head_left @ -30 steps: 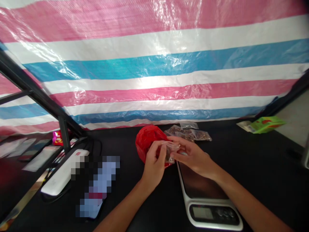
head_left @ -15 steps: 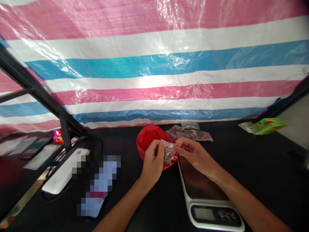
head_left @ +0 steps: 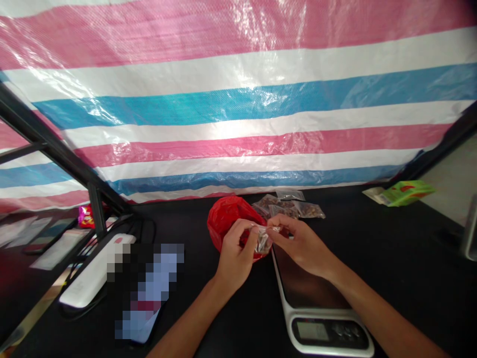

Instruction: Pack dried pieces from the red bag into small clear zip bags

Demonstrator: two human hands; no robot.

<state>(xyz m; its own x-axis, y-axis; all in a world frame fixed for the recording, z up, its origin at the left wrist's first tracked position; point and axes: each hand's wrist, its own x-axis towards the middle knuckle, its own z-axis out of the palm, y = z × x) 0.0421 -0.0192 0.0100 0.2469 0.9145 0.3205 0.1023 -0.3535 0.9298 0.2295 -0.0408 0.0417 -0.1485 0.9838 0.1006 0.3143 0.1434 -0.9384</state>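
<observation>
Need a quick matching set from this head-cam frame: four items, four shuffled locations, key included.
Items:
1. small clear bag of brown pieces
2. red plastic bag
3. digital scale
4. green packet

Locations:
A. far right of the black tabletop, near the back
B. pinched between the left hand and right hand
C. beneath the right hand, toward the front
D. bunched behind the left hand

Pairs: 1-B; 2-D; 3-C; 4-A

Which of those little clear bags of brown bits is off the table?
The small clear bag pinched between the left hand and right hand, in front of the red plastic bag. The other small bags lie on the black table behind.
</observation>
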